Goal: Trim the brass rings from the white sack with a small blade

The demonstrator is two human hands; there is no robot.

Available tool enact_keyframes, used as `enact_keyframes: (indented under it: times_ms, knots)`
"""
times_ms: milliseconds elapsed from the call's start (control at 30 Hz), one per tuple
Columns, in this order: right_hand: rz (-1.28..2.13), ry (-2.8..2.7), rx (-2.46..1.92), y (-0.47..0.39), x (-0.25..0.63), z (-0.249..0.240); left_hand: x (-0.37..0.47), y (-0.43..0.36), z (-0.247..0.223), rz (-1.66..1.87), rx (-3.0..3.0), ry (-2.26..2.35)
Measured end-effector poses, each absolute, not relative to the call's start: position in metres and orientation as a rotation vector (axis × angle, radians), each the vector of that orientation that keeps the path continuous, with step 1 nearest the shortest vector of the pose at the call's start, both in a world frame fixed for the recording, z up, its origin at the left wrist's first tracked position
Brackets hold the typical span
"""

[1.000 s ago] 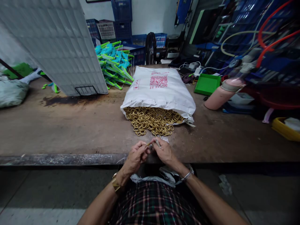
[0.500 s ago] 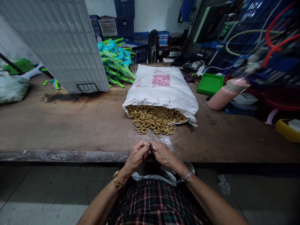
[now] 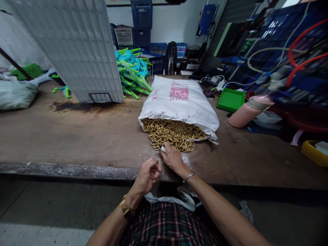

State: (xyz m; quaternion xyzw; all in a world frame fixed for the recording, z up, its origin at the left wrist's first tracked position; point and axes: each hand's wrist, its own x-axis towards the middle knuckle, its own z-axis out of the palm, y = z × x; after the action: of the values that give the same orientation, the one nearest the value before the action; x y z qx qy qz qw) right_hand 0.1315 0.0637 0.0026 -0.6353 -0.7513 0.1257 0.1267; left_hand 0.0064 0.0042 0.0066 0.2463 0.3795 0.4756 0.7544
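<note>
A heap of brass-coloured rings (image 3: 166,132) spills from the open mouth of a white woven sack (image 3: 156,109) onto the workbench. At the heap's front edge is my right hand (image 3: 174,158), closed around a small whitish tool with a dark end (image 3: 163,149); its exact kind is unclear. Those fingertips reach the nearest rings. Nearer to me, above the bench edge, my left hand (image 3: 146,176) is curled with thumb and fingers together. Something small and brownish shows at its fingertips, too small to name.
On the left stands a tall grey ribbed panel (image 3: 84,51), with green and blue plastic frames (image 3: 134,73) behind it. To the right are a green tray (image 3: 230,99), a pink bottle (image 3: 242,114) and a yellow container (image 3: 315,152). The workbench edge (image 3: 77,171) runs in front of me.
My hands, together at the bench edge before, are now apart. The right has moved forward to the rings with the small tool; the left has drawn slightly back. The view has shifted a little.
</note>
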Motion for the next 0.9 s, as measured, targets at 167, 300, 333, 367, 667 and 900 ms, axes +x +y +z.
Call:
enact_keyframes:
  times_ms: [167,300,333,367,667,900]
  knots:
    - [0.222,-2.269,-1.871,0.070,0.124,-0.003,0.001,0.003,0.009,1.050,0.454,0.786]
    - [0.239,-2.238,-1.823,0.071,0.129,-0.006,-0.002,0.004,0.009,1.013,0.323,0.697]
    - [0.277,-2.206,-1.791,0.071,0.132,-0.007,-0.003,0.005,0.008,1.008,0.285,0.677]
    - [0.334,-2.158,-1.757,0.071,0.135,-0.007,-0.004,0.007,0.007,1.005,0.251,0.658]
    - [1.130,-1.373,-1.484,0.053,0.158,-0.004,0.001,0.019,0.005,1.000,0.035,0.552]
    - [1.203,-1.331,-1.462,0.035,0.153,0.005,0.016,0.016,0.009,1.042,0.293,0.821]
